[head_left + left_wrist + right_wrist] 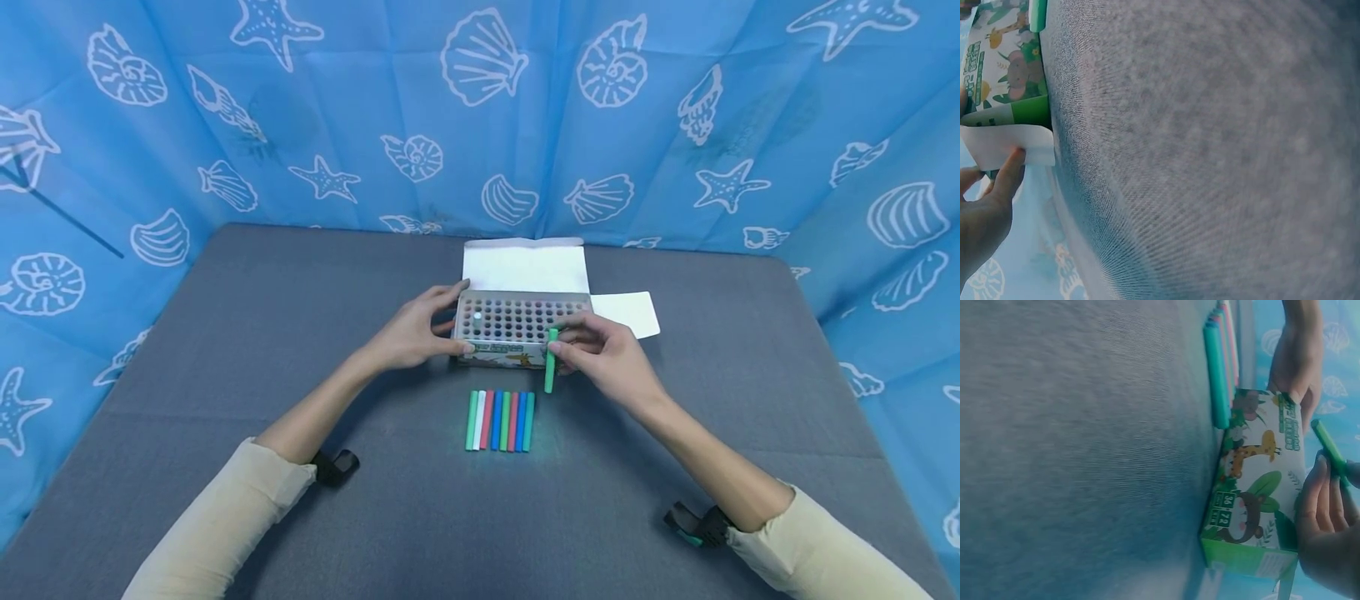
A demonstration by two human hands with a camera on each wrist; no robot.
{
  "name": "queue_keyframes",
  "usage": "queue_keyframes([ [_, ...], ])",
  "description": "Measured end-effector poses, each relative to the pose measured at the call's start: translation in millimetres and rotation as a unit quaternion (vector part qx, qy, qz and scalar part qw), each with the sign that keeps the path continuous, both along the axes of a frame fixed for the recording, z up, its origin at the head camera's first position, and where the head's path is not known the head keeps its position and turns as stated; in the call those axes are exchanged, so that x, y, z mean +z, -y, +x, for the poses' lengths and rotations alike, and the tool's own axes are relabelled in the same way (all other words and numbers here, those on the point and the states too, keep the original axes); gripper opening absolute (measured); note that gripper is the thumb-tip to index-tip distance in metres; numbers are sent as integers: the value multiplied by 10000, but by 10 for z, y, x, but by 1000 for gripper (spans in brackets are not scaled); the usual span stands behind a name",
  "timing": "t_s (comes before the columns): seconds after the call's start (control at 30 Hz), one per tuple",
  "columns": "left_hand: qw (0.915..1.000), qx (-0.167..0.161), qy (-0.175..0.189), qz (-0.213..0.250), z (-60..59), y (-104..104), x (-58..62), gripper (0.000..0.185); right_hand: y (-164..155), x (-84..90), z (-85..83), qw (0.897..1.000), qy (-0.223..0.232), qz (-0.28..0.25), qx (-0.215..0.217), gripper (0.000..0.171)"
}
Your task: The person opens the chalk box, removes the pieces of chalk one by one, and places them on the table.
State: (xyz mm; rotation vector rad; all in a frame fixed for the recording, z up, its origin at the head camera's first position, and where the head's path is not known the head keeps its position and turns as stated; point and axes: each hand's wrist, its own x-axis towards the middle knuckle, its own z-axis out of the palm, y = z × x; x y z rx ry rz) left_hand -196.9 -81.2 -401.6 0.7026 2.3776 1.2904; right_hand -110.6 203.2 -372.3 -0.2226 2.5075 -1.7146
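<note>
An open carton (495, 357) printed with cartoon animals stands in the middle, its top showing a tray of small round holes. One pale chalk stick (477, 317) pokes up from a hole at the left. My left hand (411, 335) grips the carton's left end, thumb at the front and fingers behind. Beside its front right corner, my right hand (611, 362) pinches a green chalk stick (551, 375) between thumb and fingers, held upright. In front of the carton lies a row of chalk sticks (504, 421) in green, white, red, blue and teal.
The carton's white lid (525, 265) is folded back, and a white side flap (630, 314) sticks out to the right. Grey cloth covers the table (315, 275). A blue curtain (555, 125) with shells hangs along the back and sides.
</note>
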Motion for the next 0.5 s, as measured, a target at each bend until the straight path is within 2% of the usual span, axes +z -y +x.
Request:
queue_keyframes([
  [0.2, 10000, -14, 15, 3, 3, -9, -16, 95, -72, -86, 86, 9994, 347, -20, 69, 30],
  [0.5, 9999, -115, -38, -31, -17, 12, -6, 93, -70, -251, 156, 9954, 871, -389, 115, 32],
])
